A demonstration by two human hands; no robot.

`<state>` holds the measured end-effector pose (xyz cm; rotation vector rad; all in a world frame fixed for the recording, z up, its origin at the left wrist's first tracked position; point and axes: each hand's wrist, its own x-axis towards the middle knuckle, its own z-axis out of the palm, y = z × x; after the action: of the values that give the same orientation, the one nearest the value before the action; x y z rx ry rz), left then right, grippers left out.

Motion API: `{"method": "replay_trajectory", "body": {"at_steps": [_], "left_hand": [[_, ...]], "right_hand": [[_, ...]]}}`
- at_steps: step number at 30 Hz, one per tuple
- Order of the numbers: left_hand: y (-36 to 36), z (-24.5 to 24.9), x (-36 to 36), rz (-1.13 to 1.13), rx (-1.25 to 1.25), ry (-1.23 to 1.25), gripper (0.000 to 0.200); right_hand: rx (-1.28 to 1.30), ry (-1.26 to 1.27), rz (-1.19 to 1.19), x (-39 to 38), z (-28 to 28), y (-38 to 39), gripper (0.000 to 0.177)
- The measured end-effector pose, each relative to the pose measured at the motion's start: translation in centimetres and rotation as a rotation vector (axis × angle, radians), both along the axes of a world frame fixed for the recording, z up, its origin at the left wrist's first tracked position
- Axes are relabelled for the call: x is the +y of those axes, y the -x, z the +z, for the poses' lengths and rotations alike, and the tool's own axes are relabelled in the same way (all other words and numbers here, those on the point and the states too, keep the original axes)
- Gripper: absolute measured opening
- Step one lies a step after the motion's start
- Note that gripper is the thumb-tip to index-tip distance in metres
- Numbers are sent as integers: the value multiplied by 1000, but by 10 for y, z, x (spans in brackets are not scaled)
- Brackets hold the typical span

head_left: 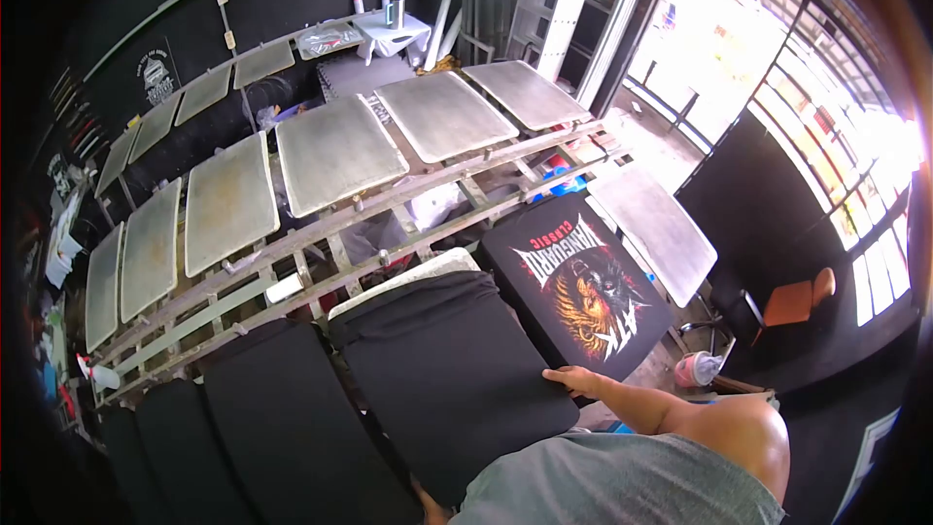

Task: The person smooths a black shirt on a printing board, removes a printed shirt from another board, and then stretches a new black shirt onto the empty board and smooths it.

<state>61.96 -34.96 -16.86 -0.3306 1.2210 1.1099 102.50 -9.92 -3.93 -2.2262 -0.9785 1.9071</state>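
1. Black shirt (pixel 447 379), plain and unprinted, lies stretched smooth over a pallet board directly in front of the person; its far end is bunched in a fold, with a strip of pale board showing beyond it.
2. Right hand (pixel 575 379) curls its fingers over the shirt's right edge, gripping the cloth; left hand (pixel 428 504) shows only as a sliver at the near edge, so its grip cannot be told.
3. Printed shirt (pixel 583 282) sits just right, with a white, red and gold design.
4. Bare grey boards (pixel 335 151) line the metal rails (pixel 389 199) beyond; more black-covered boards lie left.
5. Grey-clad torso (pixel 622 486) hides the shirt's near end.
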Motion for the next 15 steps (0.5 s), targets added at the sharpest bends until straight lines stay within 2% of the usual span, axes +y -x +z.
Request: {"method": "replay_trajectory", "body": {"at_steps": [2,4,6,7,9,11,13,14,15], "left_hand": [[5,-28,-9,10,18,4,90],[17,-72,-22,39,201,-74,82],[24,-46,-7,0,260,-65,83],[26,-34,0,-38,301,-53,83],[19,22,29,-112,376,-25,84],[15,55,57,-150,416,-8,85],[25,79,85,-167,323,-133,84],[22,103,100,-165,260,-106,89],[25,105,103,-165,270,-107,89]], "right_hand": [[63,-4,-67,3,-6,2,81],[129,-3,-138,1,-21,3,80],[368,35,-245,4,-67,-7,78],[385,31,-250,6,-61,-3,78],[390,33,-296,4,-41,3,75],[446,45,-308,6,-49,2,75],[498,58,-314,7,-50,1,75],[449,52,-310,9,-43,3,72],[402,49,-307,10,-40,6,69]]}}
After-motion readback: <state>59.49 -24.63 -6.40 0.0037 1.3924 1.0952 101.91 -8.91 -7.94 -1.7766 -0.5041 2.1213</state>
